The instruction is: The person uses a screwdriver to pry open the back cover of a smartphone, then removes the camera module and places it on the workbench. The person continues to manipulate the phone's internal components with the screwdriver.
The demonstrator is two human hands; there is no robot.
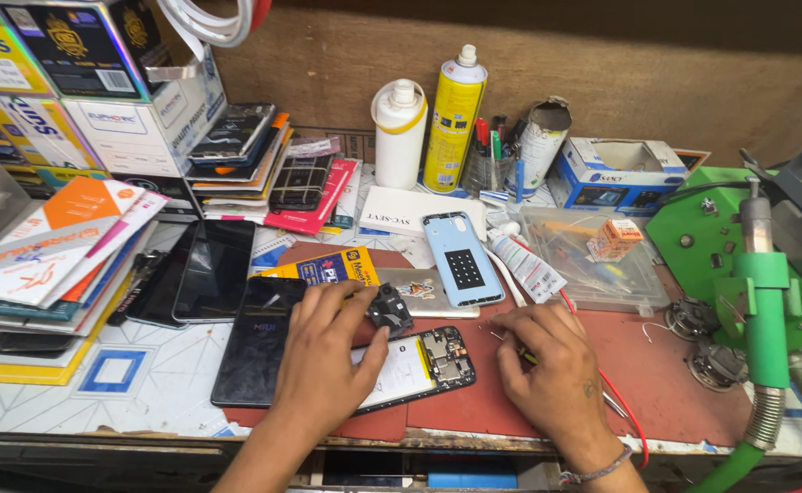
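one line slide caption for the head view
Left hand lifts a small black part off an opened phone; right hand holds a thin tool on a cluttered bench.

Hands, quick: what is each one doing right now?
Left hand: rests on the opened phone, fingers pinching a small black part.
Right hand: closed on a thin tool.

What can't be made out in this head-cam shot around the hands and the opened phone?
Head view only:
- Opened phone: lower half hidden under the left hand.
- Small black part at the left fingertips: too small to identify.
- Thin tool under the right hand: mostly covered, its tip unclear.
- Red wire: lower end hidden behind the right wrist.
- Green machine: cut by the right edge.
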